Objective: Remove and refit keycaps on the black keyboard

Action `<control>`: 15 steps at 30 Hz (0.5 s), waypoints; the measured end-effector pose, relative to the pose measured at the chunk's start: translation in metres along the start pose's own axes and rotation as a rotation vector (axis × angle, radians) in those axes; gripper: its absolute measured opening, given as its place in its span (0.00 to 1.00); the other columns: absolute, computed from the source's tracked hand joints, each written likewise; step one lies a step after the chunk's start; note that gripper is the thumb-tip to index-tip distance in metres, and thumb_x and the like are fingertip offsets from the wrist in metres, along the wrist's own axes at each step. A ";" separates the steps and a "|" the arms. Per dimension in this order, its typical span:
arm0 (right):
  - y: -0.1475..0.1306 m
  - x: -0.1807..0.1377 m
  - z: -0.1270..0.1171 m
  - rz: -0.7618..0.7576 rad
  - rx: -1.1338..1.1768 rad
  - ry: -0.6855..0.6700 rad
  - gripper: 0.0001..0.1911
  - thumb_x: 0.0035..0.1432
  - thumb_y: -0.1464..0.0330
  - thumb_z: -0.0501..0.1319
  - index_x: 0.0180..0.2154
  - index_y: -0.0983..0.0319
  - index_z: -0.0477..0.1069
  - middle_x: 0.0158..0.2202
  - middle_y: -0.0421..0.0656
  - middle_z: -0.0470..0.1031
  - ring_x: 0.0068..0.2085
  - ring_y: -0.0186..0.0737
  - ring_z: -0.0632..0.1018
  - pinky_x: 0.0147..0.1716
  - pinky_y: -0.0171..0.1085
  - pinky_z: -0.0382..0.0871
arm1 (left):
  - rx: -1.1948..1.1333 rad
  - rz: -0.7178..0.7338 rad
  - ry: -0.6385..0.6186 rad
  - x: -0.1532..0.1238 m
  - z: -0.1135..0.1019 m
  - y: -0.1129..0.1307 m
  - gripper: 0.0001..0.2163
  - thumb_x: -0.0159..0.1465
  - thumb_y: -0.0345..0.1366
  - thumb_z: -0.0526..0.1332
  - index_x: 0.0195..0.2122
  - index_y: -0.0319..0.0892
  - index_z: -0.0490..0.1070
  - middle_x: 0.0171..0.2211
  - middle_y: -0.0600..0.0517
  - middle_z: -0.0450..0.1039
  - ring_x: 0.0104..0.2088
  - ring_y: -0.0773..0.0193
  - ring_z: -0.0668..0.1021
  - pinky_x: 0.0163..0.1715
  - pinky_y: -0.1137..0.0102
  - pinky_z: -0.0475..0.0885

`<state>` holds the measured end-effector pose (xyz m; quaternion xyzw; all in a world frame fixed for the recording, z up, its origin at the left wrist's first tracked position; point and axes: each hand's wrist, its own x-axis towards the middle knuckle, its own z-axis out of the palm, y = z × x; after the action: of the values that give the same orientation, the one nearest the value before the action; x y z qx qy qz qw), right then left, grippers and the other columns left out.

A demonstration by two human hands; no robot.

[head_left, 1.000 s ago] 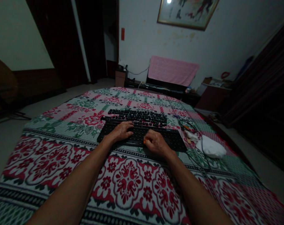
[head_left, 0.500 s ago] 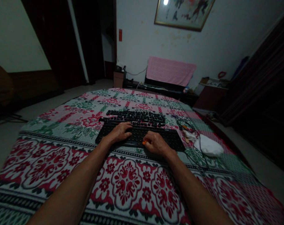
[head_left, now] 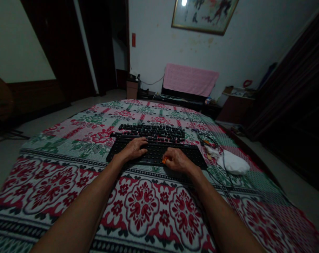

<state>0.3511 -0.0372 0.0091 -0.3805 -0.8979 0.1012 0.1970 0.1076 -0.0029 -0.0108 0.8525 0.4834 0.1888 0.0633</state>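
Observation:
Two black keyboards lie on a patterned bedspread (head_left: 70,168). The nearer keyboard (head_left: 193,156) lies under both my hands. My left hand (head_left: 134,148) rests flat on its left half, fingers stretched over the keys. My right hand (head_left: 176,160) sits on its middle with the fingers curled round a small orange object (head_left: 164,160). The farther keyboard (head_left: 154,130) lies just behind, touching or nearly touching the nearer one.
A white cloth bundle (head_left: 233,163) and dark cables (head_left: 209,140) lie on the bed to the right of the keyboards. Beyond the bed stand a pink-covered unit (head_left: 190,80), a low cabinet (head_left: 234,105) and a dark doorway (head_left: 106,45).
The view has shifted slightly; both hands stay on the nearer keyboard. My right hand has curled a little more round the orange object.

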 end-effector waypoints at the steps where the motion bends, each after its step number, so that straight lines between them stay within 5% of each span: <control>1: 0.000 0.000 -0.001 0.003 0.005 0.002 0.08 0.45 0.75 0.55 0.25 0.63 0.73 0.25 0.40 0.68 0.26 0.30 0.68 0.25 0.29 0.56 | 0.001 -0.001 -0.001 0.000 -0.001 0.001 0.21 0.56 0.42 0.53 0.49 0.37 0.66 0.55 0.45 0.60 0.55 0.58 0.64 0.54 0.66 0.58; 8: 0.015 0.001 -0.009 0.101 0.037 0.258 0.09 0.45 0.76 0.54 0.28 0.64 0.72 0.27 0.41 0.70 0.30 0.33 0.69 0.30 0.31 0.61 | -0.019 -0.013 0.007 0.000 -0.003 0.003 0.20 0.55 0.42 0.54 0.48 0.40 0.67 0.54 0.48 0.61 0.54 0.58 0.64 0.54 0.65 0.58; 15: 0.007 0.001 0.003 0.020 -0.044 0.150 0.09 0.46 0.77 0.55 0.28 0.63 0.73 0.28 0.42 0.69 0.30 0.33 0.69 0.30 0.31 0.60 | 0.006 -0.002 -0.004 0.000 0.000 -0.001 0.21 0.56 0.42 0.53 0.49 0.39 0.67 0.55 0.46 0.61 0.55 0.59 0.63 0.54 0.66 0.58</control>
<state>0.3536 -0.0312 0.0045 -0.4000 -0.8788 0.0547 0.2544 0.1073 -0.0020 -0.0113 0.8527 0.4845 0.1854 0.0619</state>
